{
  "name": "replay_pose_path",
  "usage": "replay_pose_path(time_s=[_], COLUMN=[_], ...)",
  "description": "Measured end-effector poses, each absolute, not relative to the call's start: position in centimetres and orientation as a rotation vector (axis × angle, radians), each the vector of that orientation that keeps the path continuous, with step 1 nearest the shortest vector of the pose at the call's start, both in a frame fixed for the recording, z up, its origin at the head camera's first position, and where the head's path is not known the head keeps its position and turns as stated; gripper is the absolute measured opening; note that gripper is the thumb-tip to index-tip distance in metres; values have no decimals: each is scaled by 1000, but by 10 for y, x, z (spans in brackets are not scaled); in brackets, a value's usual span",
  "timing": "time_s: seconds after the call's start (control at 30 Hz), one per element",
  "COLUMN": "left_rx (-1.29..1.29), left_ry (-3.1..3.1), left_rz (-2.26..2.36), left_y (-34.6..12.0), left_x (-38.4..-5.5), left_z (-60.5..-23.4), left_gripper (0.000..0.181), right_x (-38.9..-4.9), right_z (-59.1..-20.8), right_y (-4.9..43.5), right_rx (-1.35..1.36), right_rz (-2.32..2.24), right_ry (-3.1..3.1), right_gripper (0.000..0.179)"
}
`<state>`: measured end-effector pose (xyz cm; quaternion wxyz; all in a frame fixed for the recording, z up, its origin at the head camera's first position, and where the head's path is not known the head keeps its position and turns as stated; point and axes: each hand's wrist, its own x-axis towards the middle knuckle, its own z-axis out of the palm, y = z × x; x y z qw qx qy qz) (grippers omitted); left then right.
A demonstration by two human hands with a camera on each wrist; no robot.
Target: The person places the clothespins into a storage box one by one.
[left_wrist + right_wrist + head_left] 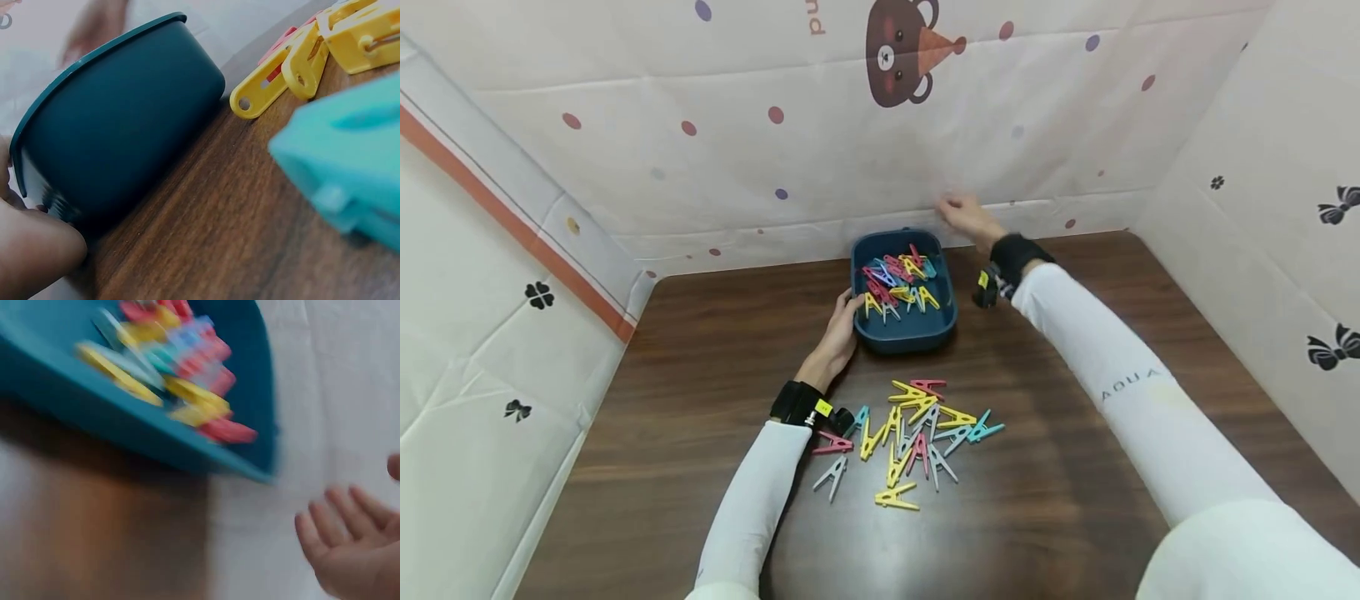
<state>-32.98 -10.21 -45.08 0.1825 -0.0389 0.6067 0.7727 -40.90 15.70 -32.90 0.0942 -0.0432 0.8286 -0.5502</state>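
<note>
A dark teal plastic basket (904, 335) stands at the back of the table, holding several coloured clothespins (901, 282). At its left side my left hand (833, 335) grips the wall and rim; the left wrist view shows the thumb (44, 250) against the outside. Beyond the basket's right back corner, my right hand (970, 218) is raised near the back sheet with nothing in it. Its fingers (337, 519) look loosely extended in the right wrist view. A loose pile of yellow, grey, pink and blue clothespins (917, 433) lies in front of the basket.
The brown wooden table (715, 358) meets a white printed sheet (820, 158) behind the basket. White sheets also stand at the left and right sides. A blue clothespin (350, 156) lies close to my left wrist.
</note>
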Motion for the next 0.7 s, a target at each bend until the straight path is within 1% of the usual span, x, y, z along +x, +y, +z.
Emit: replay_pose_path(time_s=[0.07,0.13,0.2,0.27,0.37,0.57,0.7], left_rx=[-109,-108,-97,-88,-74,-76,-72], left_ry=[1719,1727,1733,1737,1738,1750,1753], left_rz=[2170,2158,2150,2142,2138,2145,2144], left_y=[-102,-103,-105,-106,-108,-110,-114], left_x=[-332,-332,-332,-330,-328,-320,-317], left_z=[-451,-453,-455,-456,-458,-459,-461], left_gripper=[64,63,63,63,63,63,63], right_x=[-403,-399,-395,-393,-390,-383,-376], right_z=[-356,-389,-416,-434,-445,-453,-458], right_y=[162,162,159,155,150,147,145], right_rx=[75,195,254,256,254,208,162], right_rz=[-1882,-2109,-2282,-2397,-2427,-2363,-2417], right_ry=[2164,1902,1713,1601,1562,1627,1559], right_gripper=[63,64,63,61,62,78,76])
